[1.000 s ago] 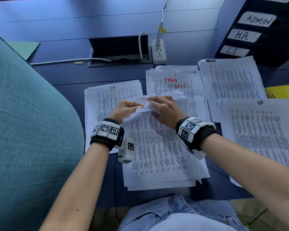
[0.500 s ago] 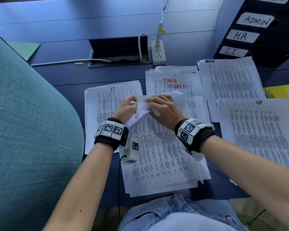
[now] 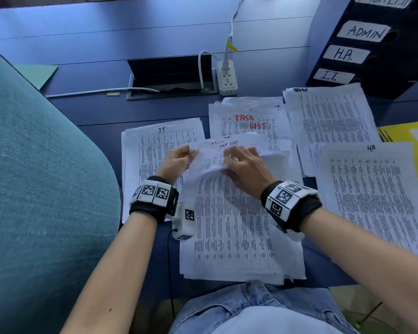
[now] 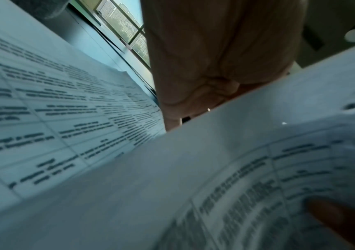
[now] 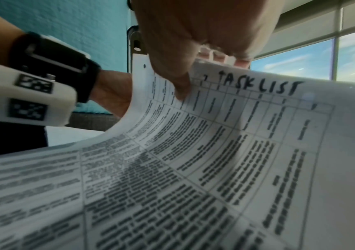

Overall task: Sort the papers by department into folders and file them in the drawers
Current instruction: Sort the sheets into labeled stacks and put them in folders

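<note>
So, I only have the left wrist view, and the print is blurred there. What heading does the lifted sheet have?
Observer: The right wrist view shows TASK LIST handwritten in black on the sheet, and the right hand pinches its top edge.
Operator: Is there a matching pile?
Observer: Yes. In the head view a pile headed TASK LIST in red lies just beyond the hands.
Operator: And the left hand?
Observer: The left hand holds the sheet's left edge.
</note>
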Demonstrator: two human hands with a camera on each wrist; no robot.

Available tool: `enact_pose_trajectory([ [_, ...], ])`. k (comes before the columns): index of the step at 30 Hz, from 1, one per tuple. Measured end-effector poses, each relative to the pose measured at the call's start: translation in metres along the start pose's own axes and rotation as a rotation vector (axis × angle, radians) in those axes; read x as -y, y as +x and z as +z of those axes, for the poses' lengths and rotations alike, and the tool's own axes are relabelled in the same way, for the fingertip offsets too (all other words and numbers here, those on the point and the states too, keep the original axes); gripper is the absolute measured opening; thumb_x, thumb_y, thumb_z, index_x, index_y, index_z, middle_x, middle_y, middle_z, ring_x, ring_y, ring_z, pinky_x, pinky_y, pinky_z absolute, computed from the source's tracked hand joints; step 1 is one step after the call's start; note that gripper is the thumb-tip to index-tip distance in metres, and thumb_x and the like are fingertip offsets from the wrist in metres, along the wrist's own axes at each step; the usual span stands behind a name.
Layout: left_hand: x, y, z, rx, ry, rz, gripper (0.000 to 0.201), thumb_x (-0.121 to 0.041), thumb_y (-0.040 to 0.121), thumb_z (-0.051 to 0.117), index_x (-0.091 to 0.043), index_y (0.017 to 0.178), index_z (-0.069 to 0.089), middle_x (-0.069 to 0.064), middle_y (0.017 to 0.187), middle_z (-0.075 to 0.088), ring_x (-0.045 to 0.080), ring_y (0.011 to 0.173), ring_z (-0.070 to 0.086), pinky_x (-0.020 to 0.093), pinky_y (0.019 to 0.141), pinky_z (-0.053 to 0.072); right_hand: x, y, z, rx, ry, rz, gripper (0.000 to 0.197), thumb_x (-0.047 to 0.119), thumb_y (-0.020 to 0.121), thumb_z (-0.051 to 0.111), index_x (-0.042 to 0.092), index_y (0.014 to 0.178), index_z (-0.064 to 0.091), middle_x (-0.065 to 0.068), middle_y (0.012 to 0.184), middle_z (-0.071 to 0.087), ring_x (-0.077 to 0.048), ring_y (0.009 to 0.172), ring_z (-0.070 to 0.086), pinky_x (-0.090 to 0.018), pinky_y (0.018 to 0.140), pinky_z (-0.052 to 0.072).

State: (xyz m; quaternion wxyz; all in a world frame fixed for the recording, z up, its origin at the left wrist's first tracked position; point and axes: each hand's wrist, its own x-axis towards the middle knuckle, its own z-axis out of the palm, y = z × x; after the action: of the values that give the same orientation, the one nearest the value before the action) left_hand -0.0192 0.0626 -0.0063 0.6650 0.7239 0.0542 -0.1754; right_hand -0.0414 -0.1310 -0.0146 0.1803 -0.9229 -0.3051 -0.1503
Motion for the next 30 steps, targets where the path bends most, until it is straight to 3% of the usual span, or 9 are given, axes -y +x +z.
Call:
enact_pose_trajectory([
  [3,-0.006,-0.010,0.003,0.107,0.022,0.014,0.024,-0.008,0.097,0.040,-0.013,0.090,0.061,-0.003,0.083,0.065,0.010,0.072,0.059,0.024,0.069,0.049,-0.003,0.012,-0.006,0.027,-0.088,0.117,0.015,0.015,0.077,0.051,0.005,0.077,0.062,-0.017,0.105,0.066,-0.029,0.089,0.065,-0.036,0.084,0.040],
  [6,-0.009,-0.019,0.005,0.153,0.001,0.048,0.037,-0.044,0.094,0.039,-0.014,0.098,0.061,-0.004,0.091,0.068,0.010,0.084,0.063,0.026,0.076,0.050,-0.006,0.019,-0.015,-0.020,0.095,0.255,0.022,0.012,0.086,0.036,0.004,0.086,0.057,-0.007,0.073,0.064,-0.023,0.067,0.062,-0.030,0.076,0.024],
  [8,-0.008,-0.021,0.008,0.150,-0.004,0.003,0.059,-0.064,0.067,0.063,-0.016,0.103,0.059,0.002,0.095,0.066,0.014,0.084,0.063,0.027,0.071,0.054,-0.007,0.024,-0.022,-0.042,0.174,0.372,0.012,0.003,0.089,0.041,0.002,0.094,0.052,-0.003,0.071,0.056,-0.021,0.067,0.056,-0.028,0.072,0.021],
  [12,-0.011,-0.032,0.025,0.013,0.045,-0.020,0.013,-0.011,0.078,0.068,-0.012,0.074,0.056,-0.001,0.070,0.056,0.010,0.063,0.054,0.011,0.055,0.045,0.006,0.039,-0.048,-0.230,0.267,0.367,0.015,-0.004,0.082,0.053,0.000,0.097,0.053,0.001,0.076,0.053,-0.018,0.072,0.050,-0.027,0.070,0.019],
  [17,-0.031,-0.035,0.016,-0.220,-0.043,0.160,0.015,-0.007,0.081,0.065,-0.008,0.070,0.055,0.006,0.073,0.057,0.016,0.067,0.055,0.022,0.063,0.049,-0.003,0.038,-0.077,-0.465,0.213,0.750,0.056,0.026,0.080,0.068,0.009,0.127,0.043,-0.006,0.131,0.043,-0.020,0.125,0.036,-0.039,0.104,0.022],
  [20,-0.053,-0.045,0.001,-0.237,-0.169,0.288,0.012,-0.003,0.081,0.064,-0.013,0.075,0.063,0.003,0.079,0.068,0.019,0.076,0.063,0.033,0.080,0.052,-0.024,0.025,-0.093,-0.421,0.679,1.084,0.072,0.029,0.081,0.069,0.006,0.137,0.030,-0.008,0.133,0.039,-0.020,0.123,0.036,-0.039,0.105,0.029],
  [22,-0.069,-0.052,-0.001,-0.149,-0.216,0.347,0.017,-0.001,0.079,0.065,-0.016,0.086,0.067,-0.004,0.085,0.072,0.015,0.084,0.067,0.034,0.086,0.053,-0.027,0.019,-0.100,-0.304,1.114,1.034,0.058,0.021,0.083,0.065,0.003,0.131,0.040,-0.006,0.120,0.052,-0.016,0.107,0.051,-0.032,0.092,0.040],
  [26,-0.098,-0.061,0.010,-0.107,-0.151,0.384,0.016,-0.018,0.067,0.077,-0.022,0.082,0.074,-0.007,0.091,0.073,0.017,0.100,0.065,0.043,0.103,0.042,-0.006,0.026,-0.114,-0.478,1.044,0.774,0.026,0.002,0.091,0.050,0.002,0.116,0.050,-0.007,0.105,0.062,-0.019,0.098,0.061,-0.028,0.087,0.052],
  [30,-0.126,-0.071,0.018,-0.284,-0.239,0.521,0.030,-0.018,0.068,0.079,-0.017,0.092,0.062,-0.010,0.089,0.073,0.010,0.097,0.066,0.035,0.098,0.047,0.011,0.035,-0.138,-0.725,1.011,0.547,0.020,0.001,0.091,0.046,0.019,0.100,0.042,0.000,0.101,0.054,-0.010,0.092,0.057,-0.026,0.084,0.052],
])
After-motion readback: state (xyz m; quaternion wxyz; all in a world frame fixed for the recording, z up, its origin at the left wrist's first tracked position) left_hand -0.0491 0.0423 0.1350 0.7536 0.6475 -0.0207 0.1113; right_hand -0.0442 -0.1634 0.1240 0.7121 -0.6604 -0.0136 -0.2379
